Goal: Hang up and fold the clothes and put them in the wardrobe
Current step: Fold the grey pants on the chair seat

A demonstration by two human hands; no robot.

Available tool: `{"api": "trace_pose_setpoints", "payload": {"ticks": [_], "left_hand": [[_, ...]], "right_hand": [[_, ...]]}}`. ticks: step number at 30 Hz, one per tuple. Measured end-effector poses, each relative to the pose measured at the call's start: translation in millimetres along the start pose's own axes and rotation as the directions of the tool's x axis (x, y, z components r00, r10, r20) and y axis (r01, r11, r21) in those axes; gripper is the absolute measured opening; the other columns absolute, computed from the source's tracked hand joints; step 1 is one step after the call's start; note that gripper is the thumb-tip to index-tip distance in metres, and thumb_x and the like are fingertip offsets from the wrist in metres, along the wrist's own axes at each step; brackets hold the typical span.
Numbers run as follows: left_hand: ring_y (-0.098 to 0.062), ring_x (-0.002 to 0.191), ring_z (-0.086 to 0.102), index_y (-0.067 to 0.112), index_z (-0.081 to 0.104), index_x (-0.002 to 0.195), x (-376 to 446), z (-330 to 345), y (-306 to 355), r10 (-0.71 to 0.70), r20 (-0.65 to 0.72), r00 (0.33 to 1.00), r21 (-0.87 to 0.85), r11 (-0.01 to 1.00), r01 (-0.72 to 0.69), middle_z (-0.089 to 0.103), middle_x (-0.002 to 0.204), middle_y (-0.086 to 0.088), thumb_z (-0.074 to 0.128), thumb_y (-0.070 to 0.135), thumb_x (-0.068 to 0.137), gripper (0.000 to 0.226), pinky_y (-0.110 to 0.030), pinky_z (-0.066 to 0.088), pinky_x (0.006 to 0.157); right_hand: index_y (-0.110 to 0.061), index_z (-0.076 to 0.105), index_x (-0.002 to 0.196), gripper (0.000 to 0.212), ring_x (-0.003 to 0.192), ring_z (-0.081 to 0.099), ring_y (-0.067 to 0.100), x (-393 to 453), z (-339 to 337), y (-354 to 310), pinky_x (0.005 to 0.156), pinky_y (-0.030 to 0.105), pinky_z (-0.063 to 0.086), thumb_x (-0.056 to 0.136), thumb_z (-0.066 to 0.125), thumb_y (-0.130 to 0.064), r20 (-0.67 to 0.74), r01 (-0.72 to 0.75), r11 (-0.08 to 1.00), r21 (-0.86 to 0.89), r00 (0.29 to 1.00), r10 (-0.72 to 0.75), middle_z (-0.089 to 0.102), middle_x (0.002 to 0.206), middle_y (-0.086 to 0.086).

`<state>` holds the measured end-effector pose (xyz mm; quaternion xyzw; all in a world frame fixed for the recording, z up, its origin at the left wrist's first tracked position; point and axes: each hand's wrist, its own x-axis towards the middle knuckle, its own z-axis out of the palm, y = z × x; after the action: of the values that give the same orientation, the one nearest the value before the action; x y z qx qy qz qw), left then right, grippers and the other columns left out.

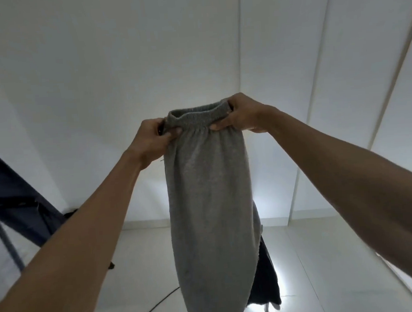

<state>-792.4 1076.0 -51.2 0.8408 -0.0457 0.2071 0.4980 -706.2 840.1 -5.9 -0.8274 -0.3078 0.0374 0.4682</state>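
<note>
Grey sweatpants [209,204] hang at arm's length in front of a white wall [98,66], seen from the head camera. The left hand [154,139] pinches one end of the elastic waistband [198,119], thumb curled over the cloth; the right hand [242,113] grips the other end. A dark garment [265,277] shows behind the pants, above the pale floor [327,269].

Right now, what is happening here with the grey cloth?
A person holds up grey trousers by the elastic waistband. The left hand pinches one end of the band and the right hand pinches the other, so the fabric hangs straight down in front of white panels. A dark garment hangs behind it. The trousers are not yet folded or put away.
</note>
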Motion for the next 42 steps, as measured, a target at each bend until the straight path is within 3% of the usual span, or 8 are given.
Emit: {"api": "trace_pose_setpoints", "payload": {"ticks": [5,8,11,15,17,20,25,42], "left_hand": [[-0.029,0.093,0.068,0.004,0.073,0.106,2.1,-5.8,-16.7,-0.012,-0.098,0.995,-0.025,1.000,0.009,0.072,0.101,-0.011,0.068,0.023,0.094,0.023,-0.045,0.059,0.081],[-0.018,0.080,0.060,0.002,0.070,0.103,-1.0,3.0,-26.9,0.000,-0.112,0.994,-0.015,1.000,-0.001,0.067,0.092,-0.009,0.064,0.024,0.097,0.024,-0.036,0.052,0.070],[-0.018,0.074,0.058,0.006,0.069,0.098,-2.8,11.8,-46.5,-0.040,-0.045,0.998,0.098,0.994,0.044,0.066,0.086,-0.007,0.058,0.015,0.096,0.015,-0.036,0.051,0.066],[-0.024,0.070,0.059,0.005,0.070,0.090,-18.0,29.5,-75.7,-0.120,-0.053,0.991,0.139,0.982,0.126,0.070,0.084,-0.016,0.054,0.017,0.091,0.020,-0.046,0.054,0.062],[-0.023,0.066,0.055,0.003,0.067,0.084,-30.5,42.5,-82.1,-0.152,-0.037,0.988,0.166,0.974,0.156,0.065,0.077,-0.015,0.052,0.019,0.091,0.024,-0.044,0.049,0.059],[-0.020,0.059,0.046,0.007,0.059,0.072,-50.8,60.7,-85.4,-0.197,-0.027,0.980,0.206,0.958,0.198,0.053,0.064,-0.004,0.048,0.019,0.096,0.028,-0.029,0.038,0.056],[-0.017,0.057,0.042,0.013,0.050,0.063,-82.8,94.3,-95.9,-0.251,-0.048,0.967,0.213,0.943,0.256,0.047,0.059,-0.001,0.049,0.019,0.099,0.036,-0.028,0.035,0.055],[-0.025,0.076,0.053,0.002,0.062,0.091,-116.7,211.0,-237.8,-0.583,0.103,0.806,0.283,0.794,0.538,0.061,0.084,-0.009,0.042,0.008,0.095,0.021,-0.030,0.039,0.060]], "right_hand": [[-0.005,0.072,0.110,0.040,0.091,0.066,0.011,-5.7,10.4,2.1,0.080,0.021,0.058,0.076,0.087,-0.021,-0.088,-0.042,0.980,-0.195,0.996,0.025,0.071,0.101,0.003],[-0.004,0.070,0.115,0.042,0.101,0.066,0.021,-10.9,19.9,10.5,0.085,0.031,0.059,0.081,0.083,-0.026,-0.163,-0.047,0.988,-0.144,0.986,0.023,0.070,0.111,0.009],[-0.007,0.067,0.122,0.045,0.102,0.066,0.023,-22.9,34.7,31.7,0.075,0.030,0.058,0.086,0.078,-0.031,-0.156,-0.149,0.983,-0.111,0.979,0.131,0.068,0.115,0.010],[-0.002,0.071,0.104,0.038,0.096,0.066,0.028,-44.0,57.5,68.5,0.086,0.049,0.056,0.084,0.079,-0.034,-0.267,-0.183,0.976,-0.121,0.953,0.146,0.069,0.105,0.019],[0.002,0.070,0.093,0.042,0.080,0.060,0.021,-57.1,65.6,83.1,0.075,0.046,0.054,0.084,0.078,-0.039,-0.305,-0.226,0.970,-0.088,0.933,0.189,0.067,0.089,0.018],[-0.004,0.069,0.079,0.041,0.068,0.053,0.016,-78.1,74.4,99.2,0.063,0.033,0.045,0.087,0.073,-0.044,-0.278,-0.303,0.950,-0.078,0.922,0.271,0.057,0.073,0.004],[0.004,0.070,0.095,0.045,0.069,0.050,0.015,-106.7,79.2,133.2,0.064,0.030,0.042,0.090,0.071,-0.041,-0.258,-0.293,0.955,-0.040,0.927,0.273,0.055,0.077,0.006],[-0.003,0.060,0.075,0.035,0.067,0.045,0.017,-123.1,149.9,326.4,0.062,0.031,0.036,0.090,0.070,-0.034,-0.039,-0.577,0.817,0.011,0.816,0.577,0.048,0.073,0.006]]}}
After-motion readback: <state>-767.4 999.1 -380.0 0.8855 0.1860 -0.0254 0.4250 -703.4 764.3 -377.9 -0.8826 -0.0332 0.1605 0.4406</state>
